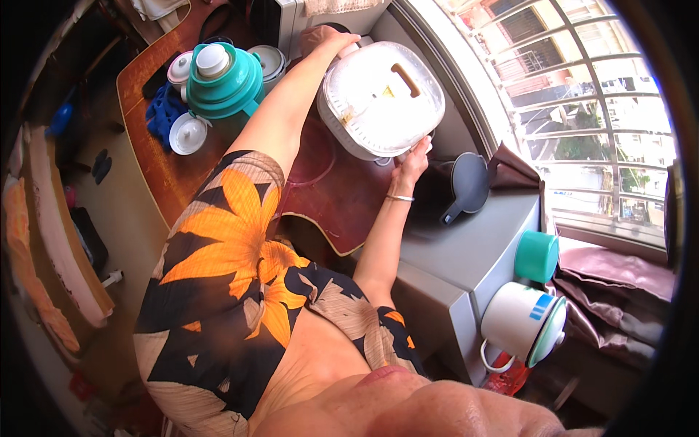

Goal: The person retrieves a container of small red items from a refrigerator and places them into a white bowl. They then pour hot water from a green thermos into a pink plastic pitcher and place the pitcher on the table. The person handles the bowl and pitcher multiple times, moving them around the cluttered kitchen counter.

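A white, rounded-square lidded container (377,104) with a clear domed lid and a brown lid handle (405,80) is between my hands. My left hand (326,41) holds its far end, by a pale handle (349,49). My right hand (413,159) grips the near end at the lower rim, the fingers partly hidden beneath. Whether the container rests on the red-brown table (338,202) or is lifted off it, I cannot tell. Near my left forearm stands a teal flask (226,82) with a white cap.
Around the flask are a lidded mug (180,68), another lidded pot (267,60), a white lid (188,134) and a blue cloth (164,114). A dark frying pan (469,183), teal container (537,255) and enamel pot (519,322) are at the right, below a barred window (590,98).
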Available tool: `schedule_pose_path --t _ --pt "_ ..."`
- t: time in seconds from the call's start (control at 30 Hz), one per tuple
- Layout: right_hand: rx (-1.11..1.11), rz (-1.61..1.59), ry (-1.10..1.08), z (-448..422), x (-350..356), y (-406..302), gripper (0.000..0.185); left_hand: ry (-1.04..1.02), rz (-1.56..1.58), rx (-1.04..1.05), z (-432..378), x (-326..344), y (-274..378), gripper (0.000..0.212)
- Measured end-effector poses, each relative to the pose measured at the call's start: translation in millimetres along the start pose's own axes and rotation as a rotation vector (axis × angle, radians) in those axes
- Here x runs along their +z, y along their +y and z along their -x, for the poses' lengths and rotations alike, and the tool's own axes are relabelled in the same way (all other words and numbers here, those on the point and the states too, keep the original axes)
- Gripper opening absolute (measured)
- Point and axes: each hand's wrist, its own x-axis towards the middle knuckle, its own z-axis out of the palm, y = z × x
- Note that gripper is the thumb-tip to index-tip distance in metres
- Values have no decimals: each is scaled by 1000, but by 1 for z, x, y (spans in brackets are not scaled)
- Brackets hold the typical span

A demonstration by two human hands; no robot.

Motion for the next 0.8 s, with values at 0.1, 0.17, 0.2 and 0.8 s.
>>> schedule_pose_path --t 0.1,0.17,0.2,0.8 --pt "24 10 -20 2 3 0 52 -60 -97 91 -5 -10 4 75" --pt "59 18 -28 6 8 -2 54 -125 -83 59 -4 -18 1 67" --pt "47 13 -39 6 7 -1 55 -154 -72 55 3 -28 4 64" --pt "-44 -9 105 -36 23 25 49 -328 -180 -27 -6 -55 -6 68"
